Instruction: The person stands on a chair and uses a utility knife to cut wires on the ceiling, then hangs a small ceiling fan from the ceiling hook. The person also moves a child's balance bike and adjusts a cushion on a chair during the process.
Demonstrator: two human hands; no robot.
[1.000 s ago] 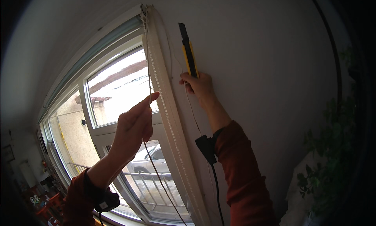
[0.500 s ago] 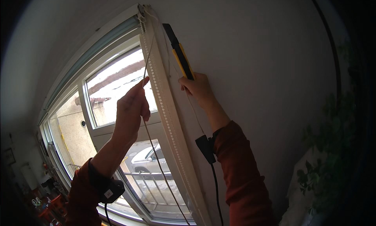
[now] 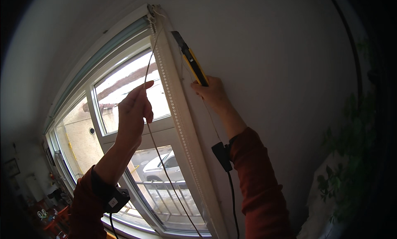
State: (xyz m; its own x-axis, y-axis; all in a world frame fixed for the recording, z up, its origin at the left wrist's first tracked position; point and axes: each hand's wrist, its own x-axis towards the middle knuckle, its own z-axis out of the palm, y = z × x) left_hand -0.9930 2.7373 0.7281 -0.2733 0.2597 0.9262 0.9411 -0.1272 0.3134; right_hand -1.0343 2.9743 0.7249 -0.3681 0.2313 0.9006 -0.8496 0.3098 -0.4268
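My left hand (image 3: pixel 133 114) is closed round a thin brown cord (image 3: pixel 162 163), in front of the window. From there the cord slants up towards the blind's bracket (image 3: pixel 151 10) and hangs down past the lower pane. To its right, my right hand (image 3: pixel 211 92) grips a yellow and black utility knife (image 3: pixel 193 65), its tip pointing up and left. The knife is apart from the held stretch of cord. A thinner string (image 3: pixel 209 117) runs down from behind my right hand; whether its fingers pinch it is hidden.
A beaded chain (image 3: pixel 175 110) hangs along the window frame (image 3: pixel 157 131), below a rolled-up blind (image 3: pixel 97 52). Black boxes with cables sit on my left wrist (image 3: pixel 117 200) and right wrist (image 3: pixel 222 156). A leafy plant (image 3: pixel 331 183) stands at the right by the wall (image 3: pixel 281 94).
My left hand has shifted slightly left and down, drawing the cord a little left. The knife has dropped slightly with my right hand. The whole view has moved a little.
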